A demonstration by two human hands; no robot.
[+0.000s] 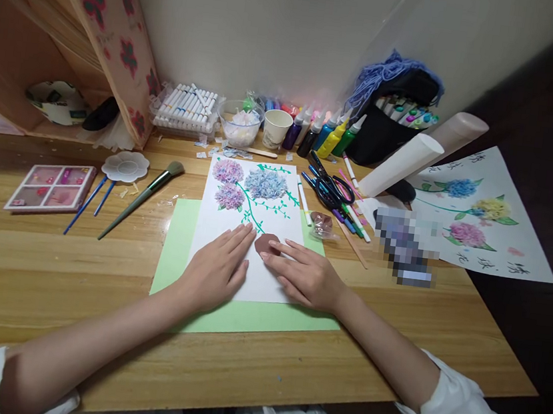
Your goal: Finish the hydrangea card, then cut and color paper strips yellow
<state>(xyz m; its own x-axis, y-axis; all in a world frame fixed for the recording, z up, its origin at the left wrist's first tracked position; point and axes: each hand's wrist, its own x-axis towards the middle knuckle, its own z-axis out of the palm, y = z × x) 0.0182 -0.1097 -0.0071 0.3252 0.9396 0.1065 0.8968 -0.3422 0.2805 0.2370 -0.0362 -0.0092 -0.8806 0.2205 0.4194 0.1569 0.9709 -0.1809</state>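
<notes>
A white sheet of paper (267, 286) lies on a larger green sheet (176, 242). On it are pink-purple and blue flower heads (266, 183) with green stems and leaves. A flat brown piece (266, 243), perhaps clay, sits at the lower end of the stem. My left hand (219, 264) rests flat on the white paper, left of the brown piece, fingers stretched out. The fingers of my right hand (306, 274) are extended over the right edge of the brown piece and touch it. Neither hand grips anything.
Behind the paper stand a marker case (185, 107), a bowl of scraps (240, 122), a paper cup (277, 128) and several paint bottles (333, 137). Black scissors (332, 185) lie on pens at right. A large brush (146, 198) and a palette (125, 166) lie left.
</notes>
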